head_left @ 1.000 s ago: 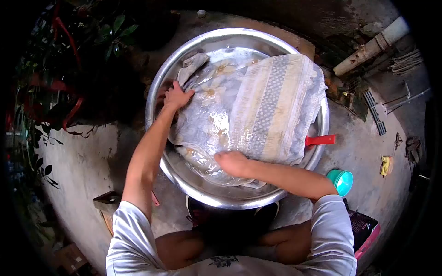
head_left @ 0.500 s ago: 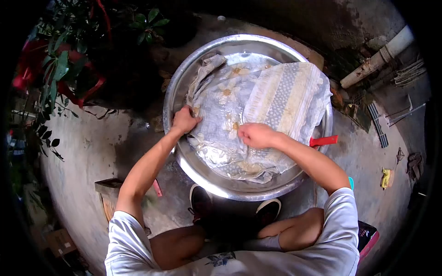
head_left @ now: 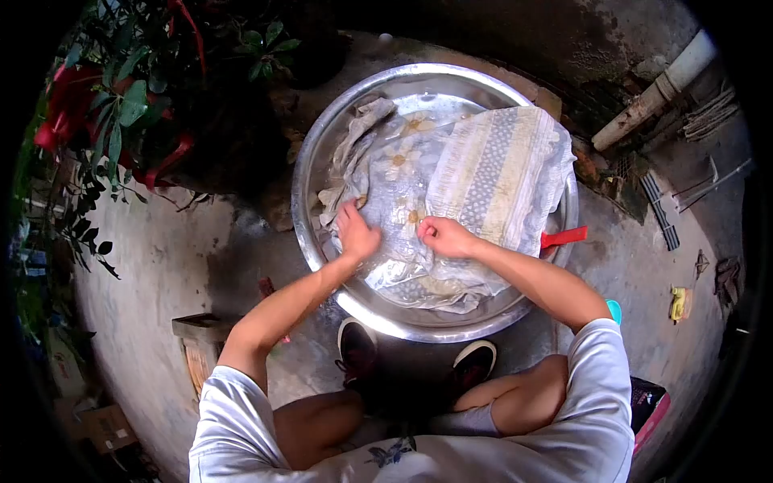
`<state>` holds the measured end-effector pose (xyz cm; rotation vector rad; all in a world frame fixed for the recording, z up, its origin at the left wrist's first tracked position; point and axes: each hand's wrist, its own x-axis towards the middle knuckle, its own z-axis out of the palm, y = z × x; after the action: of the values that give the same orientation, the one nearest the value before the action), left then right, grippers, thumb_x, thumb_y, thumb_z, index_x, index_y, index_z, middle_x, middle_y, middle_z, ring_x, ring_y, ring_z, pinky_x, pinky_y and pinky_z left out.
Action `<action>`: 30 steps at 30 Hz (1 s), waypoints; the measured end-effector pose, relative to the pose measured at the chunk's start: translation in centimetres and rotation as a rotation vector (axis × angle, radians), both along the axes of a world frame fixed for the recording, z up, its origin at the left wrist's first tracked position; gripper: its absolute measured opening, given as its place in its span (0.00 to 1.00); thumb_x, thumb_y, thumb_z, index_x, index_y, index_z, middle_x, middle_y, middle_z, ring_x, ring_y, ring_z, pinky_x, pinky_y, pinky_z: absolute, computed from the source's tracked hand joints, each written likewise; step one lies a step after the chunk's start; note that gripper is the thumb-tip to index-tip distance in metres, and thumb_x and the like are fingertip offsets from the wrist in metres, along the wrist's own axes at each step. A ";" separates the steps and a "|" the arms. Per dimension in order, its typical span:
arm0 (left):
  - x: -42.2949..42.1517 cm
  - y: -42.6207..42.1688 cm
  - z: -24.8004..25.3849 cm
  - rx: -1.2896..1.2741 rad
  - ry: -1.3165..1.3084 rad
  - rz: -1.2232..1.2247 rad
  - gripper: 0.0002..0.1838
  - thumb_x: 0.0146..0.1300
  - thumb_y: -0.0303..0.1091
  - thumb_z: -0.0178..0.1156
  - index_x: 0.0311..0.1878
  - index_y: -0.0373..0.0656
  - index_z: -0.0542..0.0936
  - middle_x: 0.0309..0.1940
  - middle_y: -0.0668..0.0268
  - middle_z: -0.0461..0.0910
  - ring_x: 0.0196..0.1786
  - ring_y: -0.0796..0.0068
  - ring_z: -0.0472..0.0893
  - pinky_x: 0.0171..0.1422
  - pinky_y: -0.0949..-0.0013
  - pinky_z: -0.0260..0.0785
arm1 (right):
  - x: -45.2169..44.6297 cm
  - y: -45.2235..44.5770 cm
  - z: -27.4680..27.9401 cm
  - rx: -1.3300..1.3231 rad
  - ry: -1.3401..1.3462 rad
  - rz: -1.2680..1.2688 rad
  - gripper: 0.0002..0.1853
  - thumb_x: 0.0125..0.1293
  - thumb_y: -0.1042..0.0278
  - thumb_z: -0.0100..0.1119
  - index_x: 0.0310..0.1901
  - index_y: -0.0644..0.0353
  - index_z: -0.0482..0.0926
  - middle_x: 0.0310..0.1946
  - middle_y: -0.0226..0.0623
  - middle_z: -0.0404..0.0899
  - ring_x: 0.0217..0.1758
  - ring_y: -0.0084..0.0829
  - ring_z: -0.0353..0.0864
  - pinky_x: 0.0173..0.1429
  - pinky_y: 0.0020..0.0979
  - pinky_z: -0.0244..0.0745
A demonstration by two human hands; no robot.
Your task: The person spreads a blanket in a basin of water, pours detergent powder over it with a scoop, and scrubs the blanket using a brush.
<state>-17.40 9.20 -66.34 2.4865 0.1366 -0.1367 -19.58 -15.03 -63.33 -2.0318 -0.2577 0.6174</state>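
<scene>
Touching wet striped cloth (head_left: 463, 189): left hand (head_left: 357, 232) loosely spread, right hand (head_left: 445, 236) curled, hold unclear. Likely heavy, limp, slippery; best grip 2 o'clock edge (head_left: 565, 153).

The left hand (head_left: 358, 233) is now in from the left rim of the metal basin (head_left: 427, 331), closer to the right hand (head_left: 447, 238). The wet cloth (head_left: 493, 173) is more bunched up along its left side. The right hand is farther up the cloth.

Soft light, wet glare on grey-and-cream patterned cloth (head_left: 448, 189) between the fingers (head_left: 345, 212), bright gleam on round silver metal basin (head_left: 403, 330) below them, deep shadow upper left of them, edges bowed, black
</scene>
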 end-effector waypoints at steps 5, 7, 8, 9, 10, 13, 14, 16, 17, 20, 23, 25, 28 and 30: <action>6.0 2.3 0.8 0.297 -0.213 0.026 0.30 0.55 0.43 0.65 0.59 0.40 0.71 0.57 0.51 0.73 0.58 0.50 0.71 0.62 0.50 0.61 | 0.8 0.5 -0.6 0.044 0.053 -0.031 0.10 0.65 0.62 0.58 0.40 0.59 0.79 0.32 0.36 0.82 0.36 0.29 0.81 0.44 0.31 0.76; 6.6 2.2 1.9 0.372 -0.148 -0.003 0.23 0.56 0.43 0.64 0.51 0.38 0.78 0.52 0.52 0.77 0.53 0.52 0.73 0.58 0.51 0.62 | 0.9 0.7 -0.5 0.073 0.068 -0.074 0.11 0.66 0.61 0.58 0.40 0.60 0.79 0.31 0.35 0.81 0.36 0.28 0.80 0.44 0.30 0.76; 6.4 1.7 3.0 0.361 -0.242 -0.080 0.19 0.58 0.44 0.64 0.45 0.39 0.80 0.46 0.54 0.79 0.50 0.53 0.74 0.54 0.51 0.63 | 1.0 0.7 -0.6 0.105 0.085 -0.111 0.12 0.66 0.59 0.58 0.40 0.60 0.79 0.31 0.34 0.81 0.35 0.27 0.80 0.43 0.30 0.76; 6.3 1.2 4.0 0.353 -0.339 -0.158 0.16 0.59 0.45 0.63 0.39 0.40 0.83 0.39 0.56 0.82 0.47 0.53 0.75 0.51 0.52 0.63 | 1.2 0.9 0.0 0.104 0.084 -0.113 0.12 0.66 0.59 0.58 0.40 0.60 0.79 0.31 0.34 0.81 0.35 0.27 0.80 0.43 0.30 0.76; 5.3 0.1 4.8 0.304 -0.478 -0.228 0.16 0.59 0.45 0.63 0.37 0.40 0.83 0.37 0.56 0.82 0.45 0.54 0.75 0.49 0.52 0.62 | 1.4 1.0 1.2 0.175 0.183 -0.220 0.13 0.67 0.59 0.59 0.44 0.60 0.77 0.34 0.35 0.81 0.36 0.27 0.80 0.43 0.29 0.75; 1.8 -4.0 6.4 0.193 -0.472 -0.368 0.13 0.53 0.38 0.67 0.38 0.40 0.82 0.37 0.57 0.81 0.44 0.54 0.76 0.47 0.52 0.61 | 1.9 1.0 3.3 0.319 0.378 -0.433 0.18 0.66 0.58 0.61 0.52 0.59 0.73 0.40 0.37 0.80 0.37 0.29 0.80 0.42 0.30 0.75; 0.6 -5.3 6.2 0.093 -0.451 -0.443 0.12 0.51 0.36 0.68 0.38 0.40 0.83 0.37 0.57 0.81 0.45 0.53 0.76 0.50 0.52 0.62 | 2.3 0.9 3.5 0.391 0.458 -0.541 0.23 0.65 0.58 0.62 0.57 0.58 0.70 0.44 0.38 0.79 0.38 0.31 0.80 0.42 0.30 0.75; -1.9 -7.2 4.7 -0.166 -0.305 -0.655 0.14 0.48 0.31 0.67 0.40 0.40 0.82 0.39 0.56 0.80 0.47 0.51 0.76 0.55 0.53 0.63 | 3.1 0.5 0.6 0.317 0.435 -0.528 0.25 0.63 0.59 0.63 0.58 0.58 0.68 0.47 0.40 0.78 0.41 0.33 0.80 0.43 0.31 0.75; -2.9 -7.5 3.5 -0.325 -0.177 -0.788 0.17 0.47 0.30 0.66 0.44 0.40 0.81 0.41 0.55 0.80 0.48 0.50 0.76 0.58 0.53 0.64 | 3.3 0.1 -0.5 0.245 0.409 -0.515 0.28 0.62 0.59 0.65 0.60 0.58 0.66 0.49 0.41 0.77 0.43 0.34 0.79 0.44 0.33 0.76; -4.8 -7.6 5.3 -0.224 -0.293 -0.666 0.25 0.47 0.29 0.65 0.52 0.37 0.75 0.46 0.51 0.76 0.49 0.49 0.76 0.62 0.58 0.65 | 3.3 -1.3 -3.4 0.117 0.379 -0.563 0.24 0.58 0.64 0.66 0.54 0.61 0.69 0.48 0.43 0.77 0.47 0.39 0.79 0.48 0.38 0.75; -3.1 -4.9 2.5 -0.220 -0.207 -0.189 0.29 0.53 0.33 0.63 0.59 0.36 0.70 0.55 0.49 0.71 0.57 0.49 0.72 0.65 0.53 0.62 | 2.3 -0.5 -1.3 -0.118 -0.220 -0.502 0.22 0.57 0.66 0.65 0.51 0.62 0.71 0.45 0.45 0.77 0.47 0.44 0.79 0.49 0.41 0.75; -1.3 -4.8 0.1 -0.402 0.029 0.316 0.24 0.57 0.35 0.59 0.56 0.33 0.71 0.54 0.47 0.72 0.57 0.50 0.72 0.65 0.55 0.62 | 1.4 0.6 0.3 -0.256 -0.725 -0.409 0.21 0.56 0.66 0.65 0.50 0.62 0.72 0.42 0.46 0.78 0.46 0.46 0.79 0.50 0.42 0.75; 1.3 -3.4 -1.7 -0.845 0.315 0.614 0.16 0.64 0.43 0.52 0.47 0.42 0.75 0.35 0.61 0.76 0.38 0.66 0.75 0.43 0.61 0.69 | 1.6 3.8 0.2 -0.020 -0.343 -0.109 0.20 0.57 0.63 0.64 0.49 0.62 0.72 0.38 0.46 0.78 0.48 0.48 0.79 0.51 0.44 0.75; 3.0 -3.2 0.6 -0.950 0.416 0.689 0.14 0.64 0.44 0.51 0.45 0.45 0.75 0.33 0.62 0.76 0.35 0.68 0.75 0.40 0.61 0.69 | 0.5 6.6 -1.3 -0.465 -0.389 -0.112 0.21 0.57 0.61 0.62 0.50 0.61 0.73 0.35 0.46 0.79 0.51 0.48 0.79 0.51 0.45 0.74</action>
<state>-14.44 5.96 -65.70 1.3425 0.8647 -0.3285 -19.09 -8.43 -64.68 -2.5939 -0.2407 0.2150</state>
